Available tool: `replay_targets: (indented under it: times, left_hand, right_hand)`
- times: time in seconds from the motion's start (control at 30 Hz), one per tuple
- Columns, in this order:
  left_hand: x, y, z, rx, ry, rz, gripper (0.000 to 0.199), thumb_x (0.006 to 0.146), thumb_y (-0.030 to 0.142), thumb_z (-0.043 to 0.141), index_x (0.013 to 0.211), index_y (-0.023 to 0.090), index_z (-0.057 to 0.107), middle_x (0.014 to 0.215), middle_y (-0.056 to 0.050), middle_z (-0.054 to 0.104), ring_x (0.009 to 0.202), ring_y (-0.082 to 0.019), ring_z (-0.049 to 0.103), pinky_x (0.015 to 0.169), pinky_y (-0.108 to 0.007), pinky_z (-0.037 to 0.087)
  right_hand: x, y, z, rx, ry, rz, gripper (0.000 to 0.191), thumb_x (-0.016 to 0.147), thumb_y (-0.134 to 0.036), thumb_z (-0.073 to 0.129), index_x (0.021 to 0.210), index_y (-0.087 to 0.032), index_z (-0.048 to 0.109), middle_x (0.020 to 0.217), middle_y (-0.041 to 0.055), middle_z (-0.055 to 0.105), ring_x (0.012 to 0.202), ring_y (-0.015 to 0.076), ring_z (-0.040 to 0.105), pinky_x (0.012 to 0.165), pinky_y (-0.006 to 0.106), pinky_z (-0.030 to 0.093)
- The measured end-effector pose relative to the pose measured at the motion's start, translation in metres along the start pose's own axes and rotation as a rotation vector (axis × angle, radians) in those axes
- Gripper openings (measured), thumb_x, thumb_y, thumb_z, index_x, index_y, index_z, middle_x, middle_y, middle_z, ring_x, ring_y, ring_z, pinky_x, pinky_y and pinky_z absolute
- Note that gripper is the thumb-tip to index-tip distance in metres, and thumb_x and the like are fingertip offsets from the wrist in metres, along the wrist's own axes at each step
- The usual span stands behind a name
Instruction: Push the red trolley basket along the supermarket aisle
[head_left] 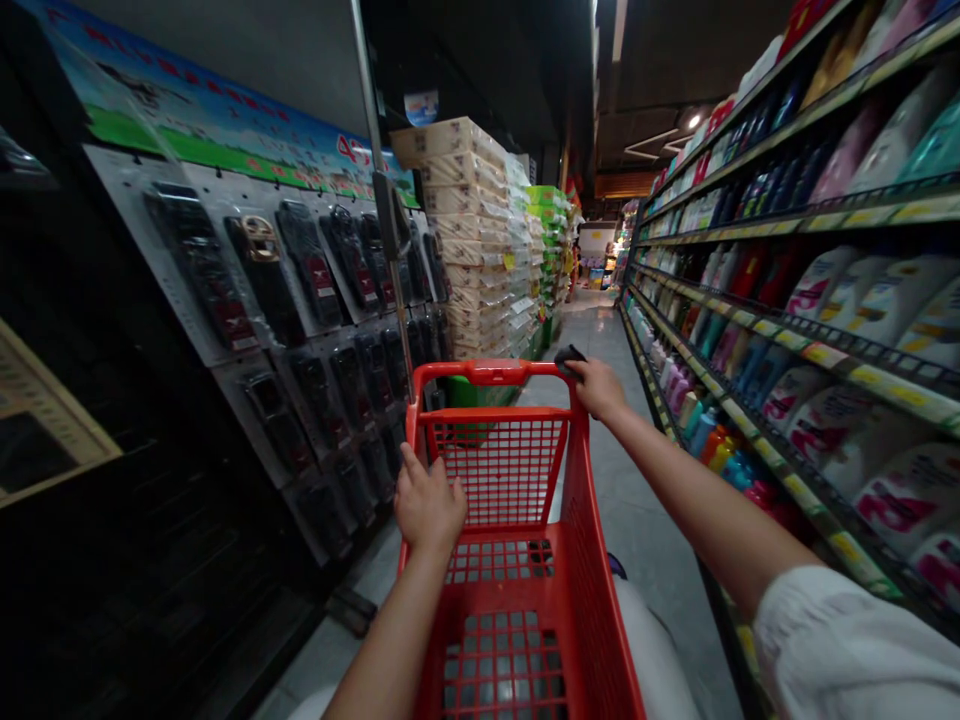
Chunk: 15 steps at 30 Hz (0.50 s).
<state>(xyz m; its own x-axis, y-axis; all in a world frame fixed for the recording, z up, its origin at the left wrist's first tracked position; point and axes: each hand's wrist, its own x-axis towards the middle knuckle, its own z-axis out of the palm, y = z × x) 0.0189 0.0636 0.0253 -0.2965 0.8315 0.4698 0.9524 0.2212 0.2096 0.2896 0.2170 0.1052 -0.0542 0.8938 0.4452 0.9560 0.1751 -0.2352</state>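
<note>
A red plastic shopping cart (pixel 581 480) with grid panels stands right in front of me, with its raised bar at the far end. My left hand (pixel 431 505) is on its left rim, the back of the hand up and the fingers bent over the edge. At the bar's right corner, my right hand (pixel 598 388) is closed on the cart with the arm stretched out. A small black object (pixel 570 357) sticks out at the right hand's fingers; its kind is unclear.
Packaged belts (pixel 315 265) hang on a rack at left, beside a thin metal pole (pixel 367 90). Stacked wrapped packs (pixel 469 240) stand beyond. Shelves of bottles (pixel 825 290) line the right side. A grey tiled floor (pixel 592 330) runs between.
</note>
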Motion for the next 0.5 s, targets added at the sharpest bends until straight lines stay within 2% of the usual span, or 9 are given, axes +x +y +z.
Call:
replay_targets:
  times: [0.07, 0.13, 0.27, 0.4, 0.5]
  left_hand:
    - [-0.003, -0.002, -0.001, -0.022, -0.002, -0.001, 0.043, 0.086, 0.032, 0.056, 0.124, 0.013, 0.068, 0.159, -0.022, 0.031, 0.132, -0.04, 0.047, 0.097, -0.05, 0.05]
    - [-0.008, -0.004, 0.0, -0.056, -0.002, 0.003, 0.044, 0.086, 0.03, 0.056, 0.125, 0.012, 0.067, 0.16, -0.022, 0.03, 0.134, -0.041, 0.045, 0.1, -0.05, 0.048]
    - [-0.016, -0.008, 0.005, -0.131, 0.022, 0.031, 0.042, 0.087, 0.028, 0.054, 0.122, 0.011, 0.068, 0.16, -0.021, 0.029, 0.132, -0.041, 0.047, 0.102, -0.051, 0.047]
    - [-0.02, -0.009, 0.006, -0.171, 0.031, 0.023, 0.034, 0.086, 0.028, 0.056, 0.113, 0.015, 0.072, 0.161, -0.016, 0.031, 0.132, -0.04, 0.047, 0.104, -0.051, 0.046]
    - [-0.021, -0.008, 0.003, -0.19, -0.009, 0.008, 0.033, 0.084, 0.029, 0.06, 0.111, 0.014, 0.073, 0.162, -0.017, 0.027, 0.135, -0.042, 0.044, 0.105, -0.051, 0.046]
  right_hand:
    - [0.019, -0.005, -0.006, 0.004, 0.075, -0.028, 0.065, 0.09, -0.014, 0.049, 0.153, -0.021, 0.039, 0.129, 0.0139, 0.063, 0.114, 0.0269, 0.058, 0.097, 0.034, 0.044]
    - [0.03, -0.01, -0.006, -0.012, 0.058, -0.006, 0.073, 0.086, -0.011, 0.05, 0.156, -0.022, 0.031, 0.128, 0.0141, 0.064, 0.115, 0.0282, 0.058, 0.097, 0.037, 0.044]
    - [0.038, -0.025, 0.009, -0.058, -0.077, 0.168, 0.052, 0.089, -0.014, 0.045, 0.137, -0.032, 0.058, 0.123, 0.0105, 0.069, 0.114, 0.0314, 0.061, 0.095, 0.047, 0.044]
    - [0.043, -0.059, 0.02, -0.01, -0.111, 0.1, 0.041, 0.093, -0.024, 0.044, 0.13, -0.031, 0.061, 0.121, 0.0091, 0.07, 0.112, 0.0292, 0.063, 0.093, 0.047, 0.044]
    - [0.05, -0.092, 0.023, 0.009, -0.149, 0.043, 0.038, 0.097, -0.034, 0.04, 0.126, -0.028, 0.063, 0.122, 0.0101, 0.07, 0.11, 0.0282, 0.064, 0.091, 0.044, 0.045]
